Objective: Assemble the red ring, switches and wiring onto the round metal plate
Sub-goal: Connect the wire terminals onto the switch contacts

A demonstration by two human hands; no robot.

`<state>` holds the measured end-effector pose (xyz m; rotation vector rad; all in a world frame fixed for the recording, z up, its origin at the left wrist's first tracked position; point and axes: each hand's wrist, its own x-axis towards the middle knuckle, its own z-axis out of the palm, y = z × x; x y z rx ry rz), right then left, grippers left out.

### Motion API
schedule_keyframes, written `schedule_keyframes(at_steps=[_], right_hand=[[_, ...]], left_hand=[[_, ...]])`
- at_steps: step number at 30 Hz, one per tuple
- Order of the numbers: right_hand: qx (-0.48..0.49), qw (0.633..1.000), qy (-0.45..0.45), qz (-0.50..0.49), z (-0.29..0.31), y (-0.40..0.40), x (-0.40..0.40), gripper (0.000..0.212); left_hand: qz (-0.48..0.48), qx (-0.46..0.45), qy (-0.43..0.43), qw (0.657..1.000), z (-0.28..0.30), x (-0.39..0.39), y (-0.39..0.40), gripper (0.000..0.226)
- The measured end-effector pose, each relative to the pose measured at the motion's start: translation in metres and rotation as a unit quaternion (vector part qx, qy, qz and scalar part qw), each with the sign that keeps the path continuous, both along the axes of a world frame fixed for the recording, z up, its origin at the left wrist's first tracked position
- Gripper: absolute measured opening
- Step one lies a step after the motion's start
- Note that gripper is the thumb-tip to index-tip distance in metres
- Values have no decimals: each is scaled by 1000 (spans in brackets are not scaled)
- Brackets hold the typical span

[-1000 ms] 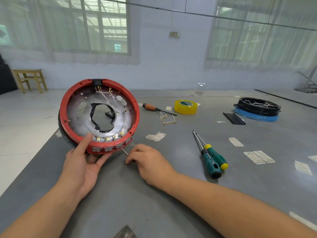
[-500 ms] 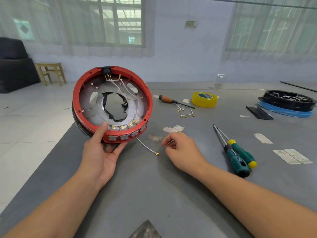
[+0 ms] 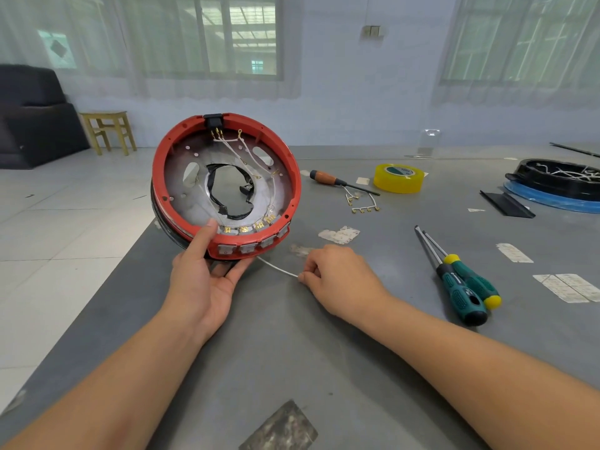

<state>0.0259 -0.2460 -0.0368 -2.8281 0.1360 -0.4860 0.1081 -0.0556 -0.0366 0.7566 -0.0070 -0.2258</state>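
Observation:
The red ring (image 3: 292,177) sits on the round metal plate (image 3: 198,157), tilted up on its lower edge at the table's left. Grey switches (image 3: 248,247) line the ring's lower rim, with brass terminals behind them. White wires (image 3: 250,162) run across the plate from a black socket at the top. My left hand (image 3: 204,280) grips the lower rim, thumb inside, fingers underneath. My right hand (image 3: 337,277) pinches a loose white wire (image 3: 277,269) that leads from under the ring.
Two green-handled screwdrivers (image 3: 461,287) lie right of my right hand. Farther back are an orange-handled screwdriver (image 3: 337,181), spare wires with terminals (image 3: 362,203), a yellow tape roll (image 3: 398,178) and a black tray on a blue ring (image 3: 558,186). The table's left edge is close to the ring.
My right hand took hold of the loose wire's end and now pinches it to the right of the ring. The left hand keeps its hold on the ring.

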Motion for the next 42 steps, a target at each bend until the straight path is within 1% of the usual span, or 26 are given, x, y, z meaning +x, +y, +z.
schedule_keyframes(at_steps=[3, 6, 11, 15, 17, 20, 22, 24, 29, 32, 34, 37, 39, 41, 42], right_hand=[[-42, 999, 19, 14, -2, 3, -3, 22], [-54, 998, 12, 27, -3, 0, -10, 16], [19, 1000, -16, 8, -1, -20, -17, 4], [96, 995, -31, -15, 0, -29, -16, 11], [83, 996, -34, -10, 0, -29, -16, 13], [22, 999, -39, 0, 1, -28, -19, 19], [10, 999, -42, 0, 2, -27, -21, 21], [31, 999, -44, -1, 1, -27, -21, 21], [159, 985, -59, -18, -2, -31, -21, 14], [179, 982, -58, -27, -4, -32, -21, 16], [149, 987, -55, -30, -2, -32, -23, 17], [41, 997, -57, -45, 3, -31, -25, 20], [-34, 995, -65, -64, 6, -31, -27, 20], [-70, 994, -74, -50, 6, -31, -26, 19], [-67, 994, -76, -34, 6, -32, -25, 17]], left_hand=[[8, -3, 6, 1000, 1, -1, 1, 55], [5, -1, 5, 1000, 1, -1, 1, 55], [6, -4, 5, 1000, -1, 0, 3, 54], [0, 2, -3, 1000, 0, 0, 3, 47], [3, 1, 1, 1000, 1, 0, 2, 50], [8, -2, 8, 1000, 1, -1, 2, 54], [8, -4, 9, 1000, 1, -1, 3, 54], [5, -4, 7, 1000, 1, -1, 3, 50], [-6, 1, 2, 1000, 1, -1, 3, 40], [-3, 3, 6, 1000, 2, -2, 4, 41], [-1, 7, 7, 1000, 2, -3, 3, 44], [5, 15, 11, 1000, 4, -4, 2, 52], [7, 19, 14, 1000, 5, -5, 1, 56], [7, 23, 16, 1000, 6, -7, 1, 57], [7, 24, 16, 1000, 7, -8, 1, 57]])
